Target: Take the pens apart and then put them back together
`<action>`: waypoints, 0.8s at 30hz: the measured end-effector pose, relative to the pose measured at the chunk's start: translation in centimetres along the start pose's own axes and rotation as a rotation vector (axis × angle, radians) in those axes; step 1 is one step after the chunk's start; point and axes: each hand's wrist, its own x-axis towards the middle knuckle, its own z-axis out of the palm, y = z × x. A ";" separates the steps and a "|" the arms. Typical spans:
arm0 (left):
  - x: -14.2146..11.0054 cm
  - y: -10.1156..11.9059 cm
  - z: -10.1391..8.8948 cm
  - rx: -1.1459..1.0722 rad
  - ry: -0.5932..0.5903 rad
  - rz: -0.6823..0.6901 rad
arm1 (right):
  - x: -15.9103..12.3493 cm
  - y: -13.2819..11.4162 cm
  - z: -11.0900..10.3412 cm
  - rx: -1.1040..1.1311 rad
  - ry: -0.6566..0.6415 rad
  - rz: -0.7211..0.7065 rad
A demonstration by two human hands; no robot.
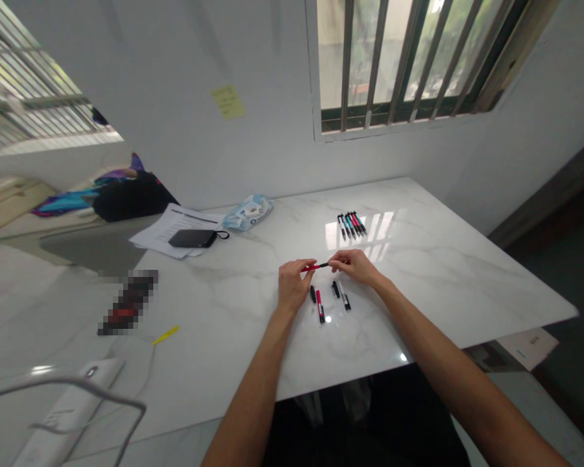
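Note:
Between my two hands, a little above the marble-patterned table (pixel 214 305), is a red and black pen (pixel 316 266). My left hand (pixel 294 283) pinches its red end. The fingers of my right hand (pixel 354 264) are closed at its black end. Just below lie separated pen parts: a red barrel with a black tip (pixel 320 307), a clear barrel with a black tip (pixel 344 297), and two short black pieces (pixel 313 294) beside them. Behind my right hand several pens (pixel 352 225) with white, teal and red barrels lie in a row.
At the back left are papers (pixel 160 227), a black pouch (pixel 193 238) with a strap and a blue-white soft pack (pixel 248 212). A yellow object (pixel 166 335), a power strip (pixel 73 408) and a pixelated dark item (pixel 129 303) occupy the left. The wall bounds the table's back.

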 end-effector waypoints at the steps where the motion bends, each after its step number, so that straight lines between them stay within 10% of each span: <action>1: 0.0 0.0 0.0 -0.005 0.005 0.009 | 0.0 -0.1 -0.1 -0.054 -0.007 0.009; 24: 0.0 0.3 0.1 -0.047 0.005 0.007 | -0.2 -0.1 0.2 -0.103 -0.018 -0.046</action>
